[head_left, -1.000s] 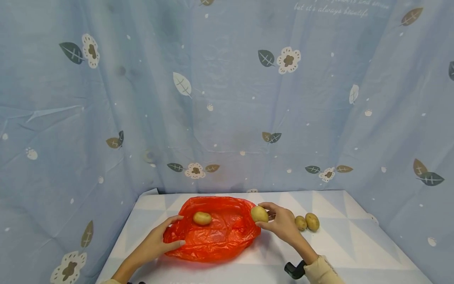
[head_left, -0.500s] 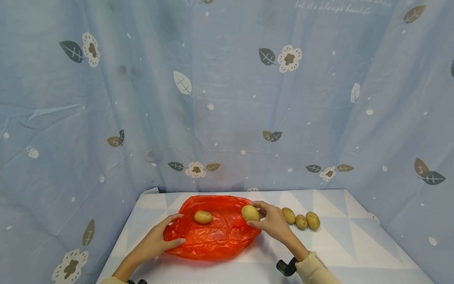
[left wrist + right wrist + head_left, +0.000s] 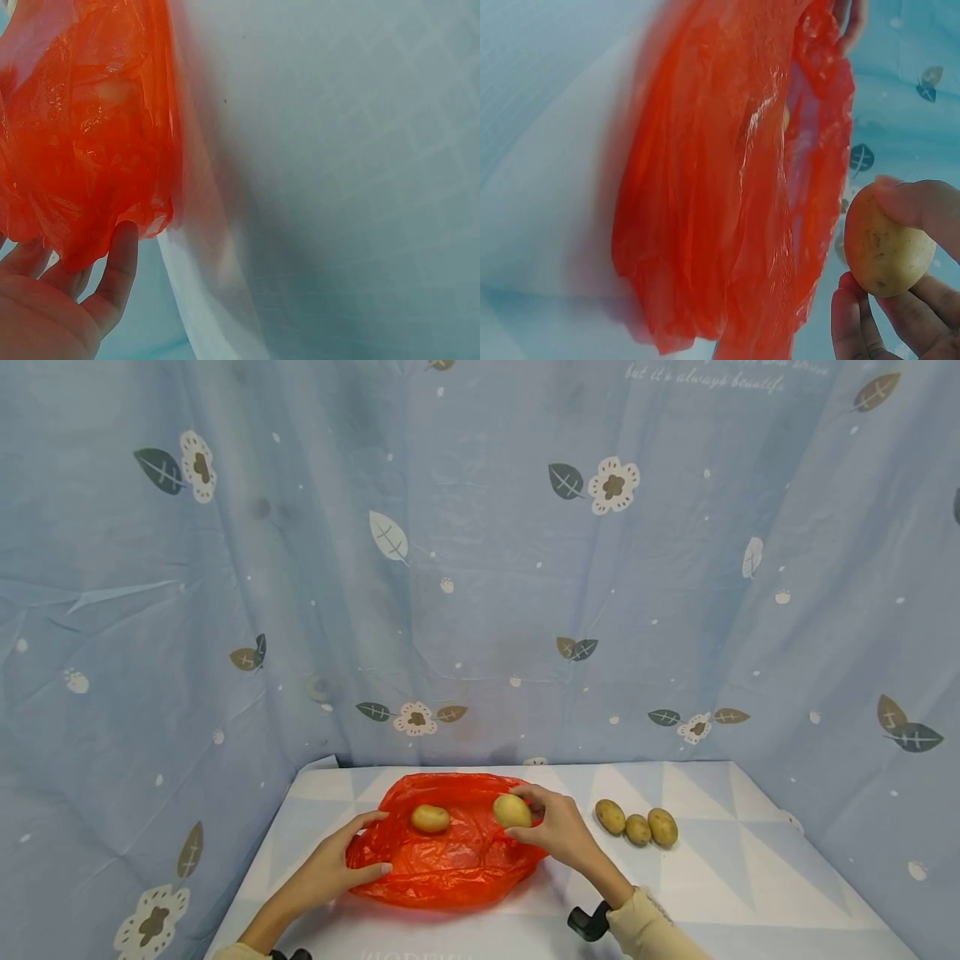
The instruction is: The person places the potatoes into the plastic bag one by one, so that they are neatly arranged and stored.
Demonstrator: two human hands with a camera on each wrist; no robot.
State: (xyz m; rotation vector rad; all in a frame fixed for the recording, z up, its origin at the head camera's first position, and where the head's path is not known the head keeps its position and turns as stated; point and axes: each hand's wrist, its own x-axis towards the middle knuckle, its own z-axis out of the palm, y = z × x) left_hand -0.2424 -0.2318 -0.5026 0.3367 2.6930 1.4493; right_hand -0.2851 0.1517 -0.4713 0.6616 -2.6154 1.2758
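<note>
A red plastic bag (image 3: pixel 457 868) lies with its mouth spread on the table, and one potato (image 3: pixel 431 819) shows inside it. At the bag's left end, my left hand (image 3: pixel 337 858) holds the rim, thumb and fingers spread apart around it. In the left wrist view, the thumb (image 3: pixel 122 259) overlaps the red plastic while other fingertips go behind it. My right hand (image 3: pixel 557 828) pinches another potato (image 3: pixel 512 811) between thumb and fingers, over the right part of the bag's mouth. From the right wrist, that held potato (image 3: pixel 889 244) appears beside the bag's rim.
Three potatoes (image 3: pixel 638 830) lie close together on the table to the right of the bag. The table (image 3: pixel 720 885) has a pale triangle pattern. A blue curtain (image 3: pixel 480 610) with leaves and flowers hangs behind and along both sides.
My right hand has moved left with its potato, from the bag's right rim to over the mouth. A third potato on the table has come into sight. The left hand stays in place.
</note>
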